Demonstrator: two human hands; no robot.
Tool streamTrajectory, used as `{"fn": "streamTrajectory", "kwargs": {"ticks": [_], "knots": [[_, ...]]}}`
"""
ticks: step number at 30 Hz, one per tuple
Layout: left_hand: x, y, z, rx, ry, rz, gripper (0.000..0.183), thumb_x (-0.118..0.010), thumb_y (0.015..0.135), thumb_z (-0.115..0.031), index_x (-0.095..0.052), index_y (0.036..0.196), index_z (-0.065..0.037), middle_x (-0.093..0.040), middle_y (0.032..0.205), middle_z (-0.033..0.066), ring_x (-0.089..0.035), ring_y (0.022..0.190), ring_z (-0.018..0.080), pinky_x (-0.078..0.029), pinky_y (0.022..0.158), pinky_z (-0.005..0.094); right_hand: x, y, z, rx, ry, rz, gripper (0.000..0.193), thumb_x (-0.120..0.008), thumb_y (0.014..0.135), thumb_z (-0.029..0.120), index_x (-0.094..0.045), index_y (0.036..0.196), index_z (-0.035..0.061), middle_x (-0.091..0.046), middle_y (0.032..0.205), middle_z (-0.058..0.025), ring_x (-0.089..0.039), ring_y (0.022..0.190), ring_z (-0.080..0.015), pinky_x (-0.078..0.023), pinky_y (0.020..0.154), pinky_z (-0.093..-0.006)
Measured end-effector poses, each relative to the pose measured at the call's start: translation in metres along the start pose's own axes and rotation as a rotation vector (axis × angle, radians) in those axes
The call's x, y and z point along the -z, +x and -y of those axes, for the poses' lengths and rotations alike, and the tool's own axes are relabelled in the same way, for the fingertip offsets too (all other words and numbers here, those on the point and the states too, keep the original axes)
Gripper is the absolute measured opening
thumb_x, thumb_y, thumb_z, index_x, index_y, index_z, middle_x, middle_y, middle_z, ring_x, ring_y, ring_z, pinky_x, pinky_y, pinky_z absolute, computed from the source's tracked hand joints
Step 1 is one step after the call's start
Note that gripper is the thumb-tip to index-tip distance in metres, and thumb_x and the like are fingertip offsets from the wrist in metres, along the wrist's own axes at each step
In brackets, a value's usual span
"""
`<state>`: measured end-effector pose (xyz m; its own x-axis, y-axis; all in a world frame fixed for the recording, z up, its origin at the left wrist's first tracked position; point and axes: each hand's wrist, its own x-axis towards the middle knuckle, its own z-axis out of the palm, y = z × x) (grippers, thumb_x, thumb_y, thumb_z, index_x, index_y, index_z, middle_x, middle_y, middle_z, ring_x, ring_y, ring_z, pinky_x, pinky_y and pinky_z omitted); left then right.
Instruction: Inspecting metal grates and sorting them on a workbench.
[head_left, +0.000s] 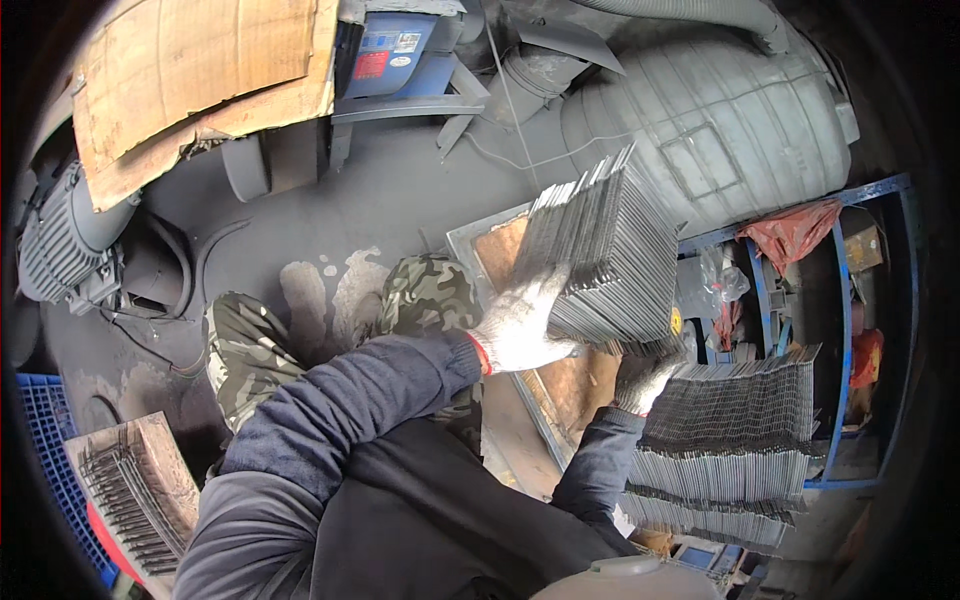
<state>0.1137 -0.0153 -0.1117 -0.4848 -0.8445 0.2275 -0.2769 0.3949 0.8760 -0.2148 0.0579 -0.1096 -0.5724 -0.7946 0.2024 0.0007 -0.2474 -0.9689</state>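
Observation:
A tall stack of thin grey metal pieces [600, 250], their edges lined up close together, is between my two hands at the right of centre. My left hand [525, 315], in a white knit glove with a red cuff, grips the stack's near left side. At its lower right corner my right hand [645, 382], in a dirty glove, holds on from below, its fingers partly hidden. The stack sits over a brown board [575, 390] in a metal frame; I cannot tell whether it touches. To the right, further piles of similar metal pieces [725, 420] lie in layered rows.
A blue shelf frame [845, 330] with bags and loose items stands at the right. Beyond the stack lies a large grey tank [705, 140]. Cardboard [200, 80] covers something at the far left, near a motor [70, 240]. Metal rods [135, 490] rest on a board at lower left.

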Motion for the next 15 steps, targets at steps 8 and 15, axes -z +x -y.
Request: {"fn": "streamTrajectory", "kwargs": {"ticks": [8,15], "knots": [[0.060,-0.045,-0.012,0.067,-0.045,-0.152,0.112,-0.083,0.092,-0.054,-0.030,0.171,0.006,-0.042,0.171,0.0319,-0.045,0.158,0.0463,-0.041,0.129,0.0526,-0.087,-0.051,0.041,0.705,-0.294,-0.362,0.077,-0.044,0.117,0.059,-0.056,0.157,-0.0056,-0.059,0.159,-0.0251,-0.061,0.142,-0.0325,-0.048,0.122,-0.0466],[0.183,-0.174,-0.031,0.408,0.178,-0.570,0.110,-0.090,0.088,-0.041,-0.032,0.171,0.002,-0.058,0.156,0.0330,-0.058,0.147,0.0486,-0.048,0.122,0.0503,-0.205,-0.130,0.019,1.257,-0.560,0.128,0.097,-0.056,0.107,0.071,-0.044,0.166,-0.0060,-0.053,0.164,-0.0308,-0.054,0.150,-0.0446,-0.043,0.127,-0.0573]]}}
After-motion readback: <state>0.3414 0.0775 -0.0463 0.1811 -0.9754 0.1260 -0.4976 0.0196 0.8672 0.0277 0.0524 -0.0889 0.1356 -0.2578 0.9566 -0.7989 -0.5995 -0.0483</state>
